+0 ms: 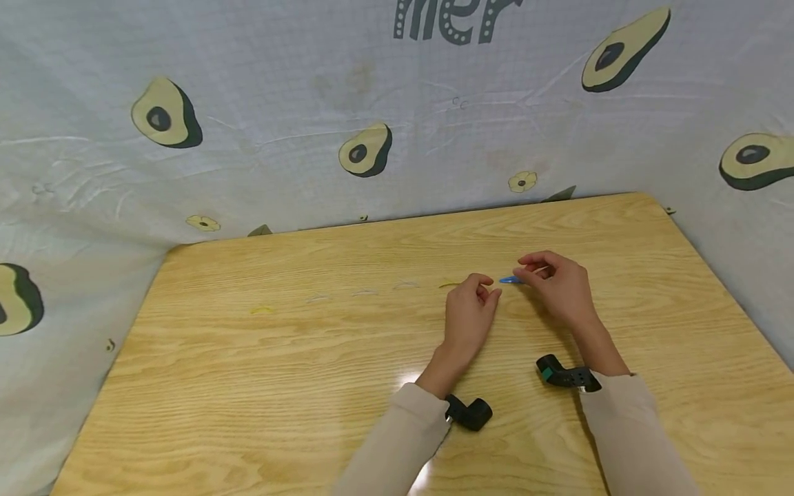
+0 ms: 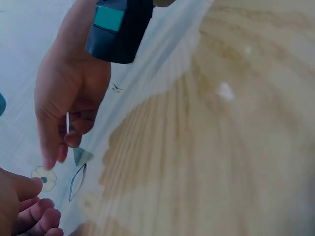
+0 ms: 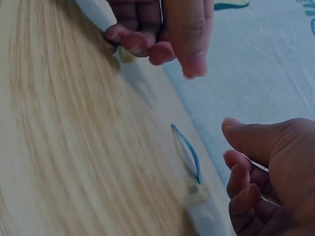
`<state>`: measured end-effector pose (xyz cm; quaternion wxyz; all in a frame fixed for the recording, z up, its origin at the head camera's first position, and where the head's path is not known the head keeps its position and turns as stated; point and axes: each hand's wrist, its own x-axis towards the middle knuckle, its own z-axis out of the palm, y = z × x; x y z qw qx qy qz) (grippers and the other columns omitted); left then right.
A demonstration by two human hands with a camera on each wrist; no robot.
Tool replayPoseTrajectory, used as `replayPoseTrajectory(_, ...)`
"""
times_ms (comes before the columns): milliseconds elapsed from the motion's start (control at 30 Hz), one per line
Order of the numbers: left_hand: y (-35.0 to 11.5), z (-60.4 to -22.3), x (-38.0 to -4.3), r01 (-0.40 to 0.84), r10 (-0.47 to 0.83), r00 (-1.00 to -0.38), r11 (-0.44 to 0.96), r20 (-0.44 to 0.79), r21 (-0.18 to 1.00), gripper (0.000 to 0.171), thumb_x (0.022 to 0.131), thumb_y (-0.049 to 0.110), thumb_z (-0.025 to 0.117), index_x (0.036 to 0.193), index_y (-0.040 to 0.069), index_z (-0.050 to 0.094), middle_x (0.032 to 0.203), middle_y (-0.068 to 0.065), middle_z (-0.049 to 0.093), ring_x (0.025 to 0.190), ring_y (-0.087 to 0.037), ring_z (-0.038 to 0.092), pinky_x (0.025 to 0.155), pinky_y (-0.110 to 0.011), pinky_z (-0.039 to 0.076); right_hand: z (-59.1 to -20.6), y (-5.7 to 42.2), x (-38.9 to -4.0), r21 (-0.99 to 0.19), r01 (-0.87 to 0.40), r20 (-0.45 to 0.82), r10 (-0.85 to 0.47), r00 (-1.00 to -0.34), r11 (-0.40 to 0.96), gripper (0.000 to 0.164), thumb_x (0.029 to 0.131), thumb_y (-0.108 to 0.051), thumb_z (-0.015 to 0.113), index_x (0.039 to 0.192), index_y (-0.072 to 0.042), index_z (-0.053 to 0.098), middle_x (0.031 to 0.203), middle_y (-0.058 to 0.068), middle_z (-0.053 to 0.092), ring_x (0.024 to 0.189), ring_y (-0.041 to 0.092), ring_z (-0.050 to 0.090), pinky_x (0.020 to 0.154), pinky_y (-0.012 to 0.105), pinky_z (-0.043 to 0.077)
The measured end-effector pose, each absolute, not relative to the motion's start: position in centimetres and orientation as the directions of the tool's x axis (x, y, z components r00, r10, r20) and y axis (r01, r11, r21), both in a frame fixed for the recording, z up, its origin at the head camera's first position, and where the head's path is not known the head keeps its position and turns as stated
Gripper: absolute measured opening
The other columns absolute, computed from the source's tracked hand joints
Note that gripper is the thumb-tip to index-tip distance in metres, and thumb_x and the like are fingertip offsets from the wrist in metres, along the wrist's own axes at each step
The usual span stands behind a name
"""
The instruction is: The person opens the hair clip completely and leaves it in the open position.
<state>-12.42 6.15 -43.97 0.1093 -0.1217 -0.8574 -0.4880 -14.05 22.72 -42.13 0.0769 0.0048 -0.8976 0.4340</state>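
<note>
A thin, bowed blue strip (image 3: 191, 147) lies on the table between the two hands, its ends tapering. My right hand (image 1: 558, 282) is beside it, thumb and fingers curled, and overlaps one end of the strip in the head view. Between the right hand's fingers runs a slim white strip (image 2: 68, 122), mostly hidden; I cannot tell what kind of thing it is. To the left, my left hand (image 1: 471, 313) hovers with loosely bent fingers and nothing between them. Just past its fingers lies a yellow strip (image 1: 449, 284), partly covered in the head view.
Along the wooden table (image 1: 279, 386), a row of thin curved strips extends leftward: a clear one (image 1: 406, 284), two more clear ones, then a yellow strip (image 1: 262, 309) at the far left. Behind the table hangs a pale avocado-print cloth (image 1: 267, 179).
</note>
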Motion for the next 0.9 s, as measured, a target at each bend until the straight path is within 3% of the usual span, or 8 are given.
replayPoseTrajectory(333, 6.7, -44.7, -13.2, 0.235, 0.04, -0.966, 0.551, 0.257, 0.8, 0.019, 0.086, 0.015, 0.073, 0.099, 0.001, 0.068, 0.063, 0.002, 0.058, 0.052, -0.004, 0.048, 0.05, -0.016, 0.039, -43.8, 23.1, -14.4, -0.76, -0.114, 0.132, -0.019, -0.991, 0.64, 0.022, 0.089, -0.022, 0.07, 0.102, -0.004, 0.07, 0.084, 0.008, 0.062, 0.066, 0.019, 0.05, 0.057, 0.024, 0.039)
replayPoseTrajectory(567, 6.9, -44.8, -13.7, 0.197, 0.046, -0.973, 0.672, 0.226, 0.713, 0.024, 0.086, 0.026, 0.073, 0.102, 0.007, 0.07, 0.065, 0.004, 0.06, 0.057, -0.009, 0.054, 0.054, -0.021, 0.042, -44.3, 23.4, -14.7, -0.741, -0.127, 0.148, -0.024, -0.989, 0.66, 0.024, 0.089, -0.025, 0.071, 0.102, -0.005, 0.07, 0.082, 0.006, 0.06, 0.065, 0.018, 0.047, 0.057, 0.024, 0.037)
replayPoseTrajectory(900, 7.4, -44.8, -13.7, 0.194, 0.086, -0.975, 0.782, 0.205, 0.592, 0.025, 0.088, 0.029, 0.071, 0.106, 0.011, 0.071, 0.067, 0.005, 0.061, 0.057, -0.008, 0.055, 0.049, -0.021, 0.039, -44.0, 23.8, -14.6, -0.711, -0.146, 0.13, -0.075, -0.989, 0.688, 0.019, 0.09, -0.019, 0.07, 0.099, -0.003, 0.07, 0.078, 0.007, 0.051, 0.063, 0.02, 0.042, 0.056, 0.027, 0.033)
